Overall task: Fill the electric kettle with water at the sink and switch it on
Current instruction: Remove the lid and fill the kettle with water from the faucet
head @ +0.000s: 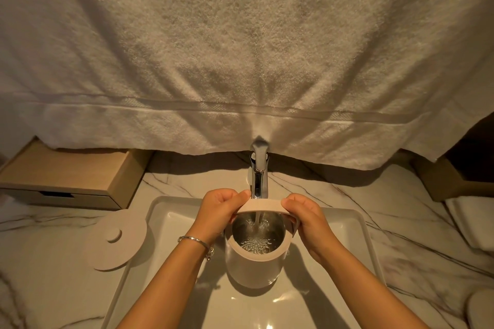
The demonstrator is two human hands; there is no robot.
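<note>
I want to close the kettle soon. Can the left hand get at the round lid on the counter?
Probably yes, once it lets go: the lid lies uncovered just left of the left hand, which now grips the kettle.

A single wide-angle camera worn on the person's head looks forward and steeply down into the sink [171, 219] from close above. Both forearms enter from the bottom edge, and the left hand [219, 211] and right hand [307, 219] grip the kettle [254, 267] just below centre. The tap [258, 176] stands mid-frame, the worktop [53, 288] curves away at both sides, and a hanging towel [240, 48] fills the upper half.
</note>
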